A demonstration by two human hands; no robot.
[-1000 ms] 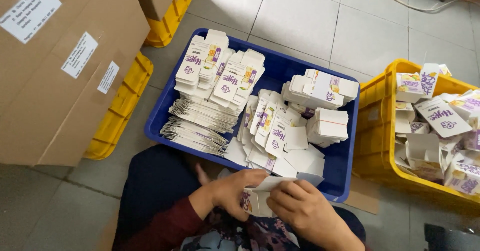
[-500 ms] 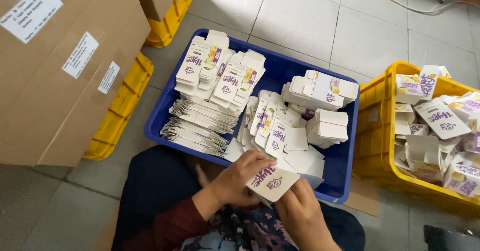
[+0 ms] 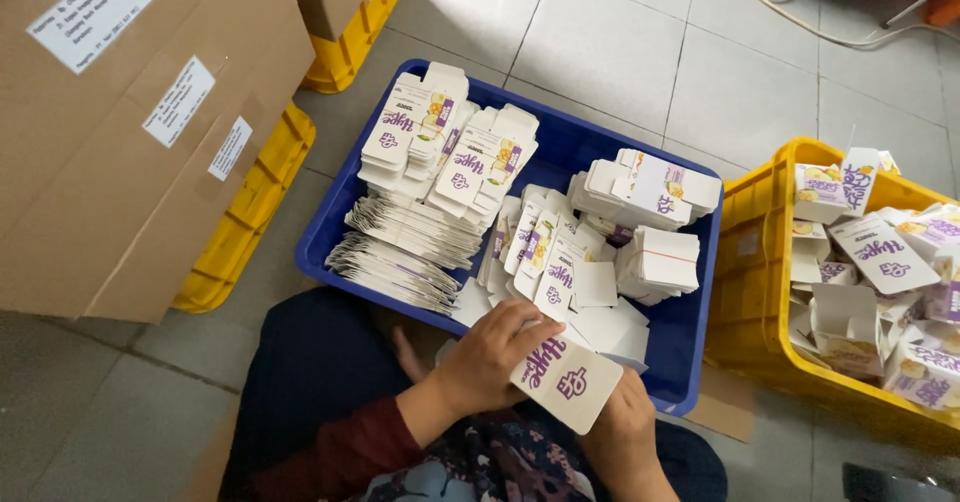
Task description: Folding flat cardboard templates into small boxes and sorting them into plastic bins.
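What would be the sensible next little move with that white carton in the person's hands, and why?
Probably finish squaring up and closing the carton, then drop it in the yellow crate. The left hand and right hand both grip it, flat cartons fill the blue crate, and formed boxes lie in the yellow one.

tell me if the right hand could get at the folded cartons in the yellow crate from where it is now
Probably yes, once freed. The right hand is under the flat carton that both hands hold, so it is busy. The yellow crate stands open-topped on that side, beside the blue crate, with nothing covering its folded cartons.
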